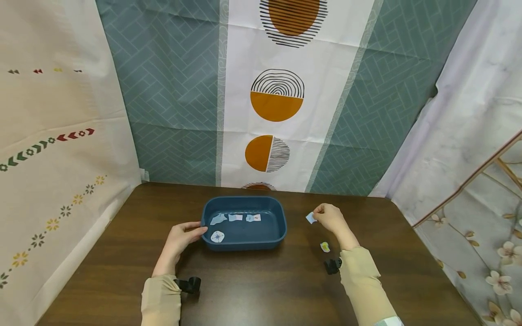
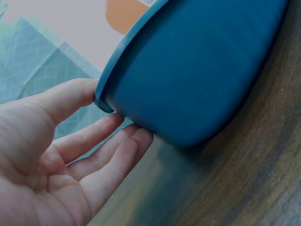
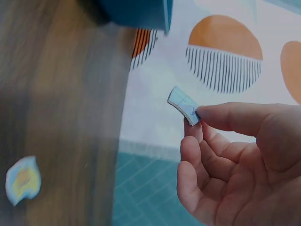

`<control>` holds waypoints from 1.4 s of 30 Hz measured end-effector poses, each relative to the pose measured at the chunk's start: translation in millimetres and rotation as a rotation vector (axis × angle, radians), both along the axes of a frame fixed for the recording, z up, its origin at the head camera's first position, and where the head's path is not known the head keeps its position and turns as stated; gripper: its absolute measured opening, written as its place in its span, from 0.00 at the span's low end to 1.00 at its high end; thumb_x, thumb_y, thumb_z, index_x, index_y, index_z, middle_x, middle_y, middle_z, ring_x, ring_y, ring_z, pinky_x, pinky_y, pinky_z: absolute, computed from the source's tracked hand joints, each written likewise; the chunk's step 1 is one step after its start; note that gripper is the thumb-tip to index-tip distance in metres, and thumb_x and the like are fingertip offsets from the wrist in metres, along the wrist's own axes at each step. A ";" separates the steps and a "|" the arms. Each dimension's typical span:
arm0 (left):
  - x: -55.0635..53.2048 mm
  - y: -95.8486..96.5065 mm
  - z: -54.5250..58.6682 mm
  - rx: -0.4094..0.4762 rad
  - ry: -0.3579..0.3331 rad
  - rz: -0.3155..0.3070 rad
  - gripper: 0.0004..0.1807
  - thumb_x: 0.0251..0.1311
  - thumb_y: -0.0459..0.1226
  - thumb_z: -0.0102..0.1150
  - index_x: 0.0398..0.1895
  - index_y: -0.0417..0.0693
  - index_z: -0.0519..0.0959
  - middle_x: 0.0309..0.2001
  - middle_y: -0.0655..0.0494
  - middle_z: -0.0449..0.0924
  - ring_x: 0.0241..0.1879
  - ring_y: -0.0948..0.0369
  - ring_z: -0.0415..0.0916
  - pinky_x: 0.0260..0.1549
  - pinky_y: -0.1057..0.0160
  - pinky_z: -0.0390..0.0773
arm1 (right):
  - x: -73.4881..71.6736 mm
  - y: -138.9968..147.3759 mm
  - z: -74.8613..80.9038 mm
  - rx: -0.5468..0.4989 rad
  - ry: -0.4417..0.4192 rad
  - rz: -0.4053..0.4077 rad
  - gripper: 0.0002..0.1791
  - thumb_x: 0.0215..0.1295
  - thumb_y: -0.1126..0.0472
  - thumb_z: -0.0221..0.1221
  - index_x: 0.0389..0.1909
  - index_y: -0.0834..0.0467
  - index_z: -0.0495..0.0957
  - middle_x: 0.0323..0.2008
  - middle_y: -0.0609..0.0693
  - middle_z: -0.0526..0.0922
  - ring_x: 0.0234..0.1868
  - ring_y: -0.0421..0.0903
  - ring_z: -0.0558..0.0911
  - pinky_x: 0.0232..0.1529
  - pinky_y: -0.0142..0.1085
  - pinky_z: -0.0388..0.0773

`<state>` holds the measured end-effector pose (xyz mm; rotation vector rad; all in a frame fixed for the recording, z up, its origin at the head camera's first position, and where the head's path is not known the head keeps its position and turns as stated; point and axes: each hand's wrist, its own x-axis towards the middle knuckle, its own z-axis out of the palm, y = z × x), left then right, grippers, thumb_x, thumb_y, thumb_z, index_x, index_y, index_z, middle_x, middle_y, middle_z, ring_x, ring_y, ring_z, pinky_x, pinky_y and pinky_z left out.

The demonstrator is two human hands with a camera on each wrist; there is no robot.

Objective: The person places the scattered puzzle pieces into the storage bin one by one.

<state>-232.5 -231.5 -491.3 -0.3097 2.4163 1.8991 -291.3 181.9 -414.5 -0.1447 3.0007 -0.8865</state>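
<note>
A dark blue rectangular tub [image 1: 244, 246] stands on the table, with several flat printed pieces inside it. My left hand [image 1: 183, 237] grips the tub's left rim, thumb on the rim and fingers against the outer wall, as the left wrist view [image 2: 70, 146] shows closely. Right of the tub, my right hand [image 1: 332, 219] pinches a small light-blue flat piece [image 3: 184, 104] between thumb and forefinger, held above the table. A yellow-green piece with a pale edge [image 1: 325, 246] lies on the table below the right hand.
In the tub lie a round compass-star piece [image 1: 217, 236], a blue irregular piece [image 1: 218, 219] and two blue-and-white pieces along the back. The brown wooden table [image 1: 253, 290] ends at a patterned cloth [image 1: 175, 113] behind, with cloths at both sides.
</note>
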 end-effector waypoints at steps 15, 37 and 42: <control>1.1 -0.7 -2.0 -0.004 0.005 0.007 0.31 0.61 0.44 0.65 0.61 0.31 0.73 0.61 0.31 0.72 0.52 0.50 0.82 0.60 0.48 0.75 | -15.2 -68.7 16.5 -0.039 0.045 0.070 0.10 0.63 0.63 0.58 0.39 0.65 0.82 0.39 0.59 0.86 0.40 0.54 0.83 0.44 0.47 0.80; -0.7 1.0 -1.0 -0.002 0.014 0.015 0.30 0.61 0.43 0.65 0.60 0.30 0.73 0.60 0.31 0.73 0.49 0.51 0.83 0.56 0.52 0.78 | -10.2 -152.9 -10.9 -0.151 -0.066 0.214 0.08 0.67 0.65 0.58 0.40 0.65 0.81 0.40 0.58 0.84 0.39 0.52 0.83 0.42 0.43 0.83; -0.4 0.8 -1.8 0.008 0.013 0.018 0.30 0.61 0.42 0.65 0.60 0.30 0.73 0.60 0.32 0.74 0.50 0.51 0.83 0.58 0.50 0.77 | -9.7 -165.7 -22.3 -0.146 -0.089 0.227 0.06 0.66 0.66 0.59 0.40 0.65 0.81 0.39 0.58 0.85 0.38 0.52 0.83 0.42 0.43 0.83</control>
